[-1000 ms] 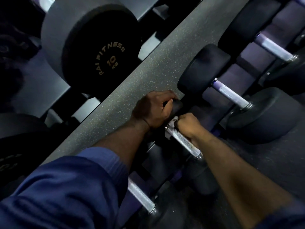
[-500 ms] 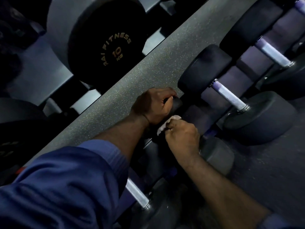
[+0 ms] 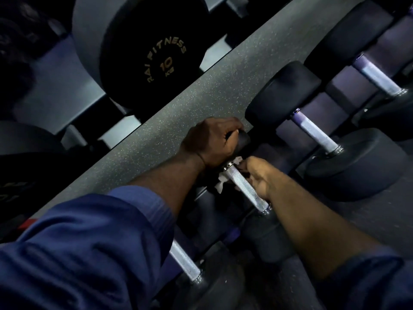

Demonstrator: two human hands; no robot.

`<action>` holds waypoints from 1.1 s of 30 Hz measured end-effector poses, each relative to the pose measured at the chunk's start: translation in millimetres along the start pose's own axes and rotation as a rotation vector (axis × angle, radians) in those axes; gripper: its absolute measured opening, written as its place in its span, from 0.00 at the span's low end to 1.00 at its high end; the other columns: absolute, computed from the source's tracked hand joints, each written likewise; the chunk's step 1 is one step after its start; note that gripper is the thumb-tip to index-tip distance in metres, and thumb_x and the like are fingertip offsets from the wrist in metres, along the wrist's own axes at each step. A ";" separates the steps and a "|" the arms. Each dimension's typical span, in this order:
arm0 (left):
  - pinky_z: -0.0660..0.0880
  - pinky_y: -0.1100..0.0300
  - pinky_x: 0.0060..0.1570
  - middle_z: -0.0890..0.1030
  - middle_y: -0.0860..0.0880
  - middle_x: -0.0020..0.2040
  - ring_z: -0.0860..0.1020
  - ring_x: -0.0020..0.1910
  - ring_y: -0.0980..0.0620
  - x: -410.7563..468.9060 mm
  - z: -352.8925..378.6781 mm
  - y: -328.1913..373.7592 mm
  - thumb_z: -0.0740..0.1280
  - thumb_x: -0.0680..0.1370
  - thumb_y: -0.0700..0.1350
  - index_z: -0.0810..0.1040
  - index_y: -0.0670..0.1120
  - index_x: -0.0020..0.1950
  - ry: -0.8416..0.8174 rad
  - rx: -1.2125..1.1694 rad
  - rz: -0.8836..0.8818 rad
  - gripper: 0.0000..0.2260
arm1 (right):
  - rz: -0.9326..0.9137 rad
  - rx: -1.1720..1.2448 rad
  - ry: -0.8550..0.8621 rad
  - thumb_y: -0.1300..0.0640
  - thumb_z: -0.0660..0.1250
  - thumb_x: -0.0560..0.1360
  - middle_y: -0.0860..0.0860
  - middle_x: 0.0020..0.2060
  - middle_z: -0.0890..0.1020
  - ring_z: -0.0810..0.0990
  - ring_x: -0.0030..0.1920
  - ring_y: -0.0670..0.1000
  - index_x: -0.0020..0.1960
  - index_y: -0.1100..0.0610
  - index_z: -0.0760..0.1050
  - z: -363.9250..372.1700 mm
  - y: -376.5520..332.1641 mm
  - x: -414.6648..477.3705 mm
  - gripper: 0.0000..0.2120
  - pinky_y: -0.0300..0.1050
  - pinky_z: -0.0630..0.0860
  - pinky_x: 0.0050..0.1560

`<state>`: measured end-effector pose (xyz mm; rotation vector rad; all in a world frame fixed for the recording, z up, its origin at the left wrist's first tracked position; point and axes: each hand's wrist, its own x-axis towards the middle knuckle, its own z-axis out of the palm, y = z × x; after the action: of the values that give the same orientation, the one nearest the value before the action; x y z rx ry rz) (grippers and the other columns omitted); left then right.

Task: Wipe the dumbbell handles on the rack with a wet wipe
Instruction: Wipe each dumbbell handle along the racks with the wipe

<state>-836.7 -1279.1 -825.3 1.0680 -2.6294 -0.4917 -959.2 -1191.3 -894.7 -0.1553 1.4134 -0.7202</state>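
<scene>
1. Dim gym: a grey speckled rail of the rack runs diagonally from lower left to upper right, with dumbbells lying on the tiers either side.
2. The left hand grips the far head of one dumbbell, its fingers curled over the top. I read this as a steadying hold.
3. The handle starts just below that hand. Its long axis runs down and right toward the person, ending at the near head.
4. The right hand touches the handle from its right side. Its fingers curl under the bar and hold the wipe against it. White scraps show just above those fingers at the far collar, and beyond the bar on its left.
5. The wipe sits at the far end, and bare knurled metal stretches from the fingers down to the near collar. The next stroke probably slides along that axis, toward the person, and the right hand is the one placed for it.
6. Two more handles lie parallel, one up and right of the fingers and one down and left. Whether they have been wiped cannot be told.
</scene>
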 end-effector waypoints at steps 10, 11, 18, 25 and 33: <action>0.80 0.50 0.53 0.85 0.56 0.57 0.84 0.54 0.48 0.5 -1.9 1.1 0.60 0.78 0.52 0.83 0.53 0.58 -0.008 0.040 0.004 0.15 | -0.682 -0.324 0.517 0.55 0.77 0.70 0.44 0.33 0.84 0.80 0.36 0.41 0.40 0.52 0.86 10.6 32.4 -19.5 0.01 0.32 0.74 0.38; 0.80 0.50 0.53 0.85 0.56 0.57 0.84 0.54 0.48 0.5 -1.6 1.3 0.59 0.78 0.52 0.83 0.53 0.58 -0.011 0.046 0.003 0.15 | -0.794 -0.403 0.538 0.57 0.76 0.69 0.44 0.34 0.84 0.80 0.36 0.40 0.40 0.53 0.85 13.3 36.2 -25.5 0.01 0.30 0.73 0.38; 0.80 0.50 0.51 0.85 0.57 0.56 0.83 0.52 0.48 0.5 0.1 -0.4 0.58 0.78 0.53 0.82 0.54 0.57 -0.009 0.041 -0.008 0.15 | -0.943 -0.877 0.555 0.50 0.70 0.71 0.48 0.51 0.71 0.78 0.45 0.53 0.45 0.48 0.84 28.8 52.9 -28.8 0.06 0.51 0.80 0.41; 0.80 0.50 0.51 0.85 0.57 0.56 0.84 0.53 0.48 1.0 1.4 -2.1 0.59 0.78 0.54 0.82 0.55 0.58 0.002 0.024 -0.014 0.15 | -0.877 -0.786 0.553 0.47 0.68 0.73 0.51 0.48 0.73 0.79 0.42 0.57 0.43 0.56 0.82 31.7 46.2 -25.4 0.13 0.50 0.78 0.41; 0.81 0.50 0.50 0.85 0.57 0.57 0.84 0.53 0.48 -0.7 -0.4 -0.2 0.60 0.77 0.54 0.83 0.55 0.58 0.025 0.004 -0.027 0.15 | -0.599 -1.021 0.390 0.49 0.71 0.61 0.51 0.31 0.79 0.81 0.37 0.57 0.29 0.53 0.69 -15.0 21.6 -29.9 0.12 0.43 0.72 0.37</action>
<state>-836.0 -1278.9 -825.1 1.1045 -2.5987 -0.4758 -964.9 -1153.6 -883.3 -1.3336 2.0362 -0.4398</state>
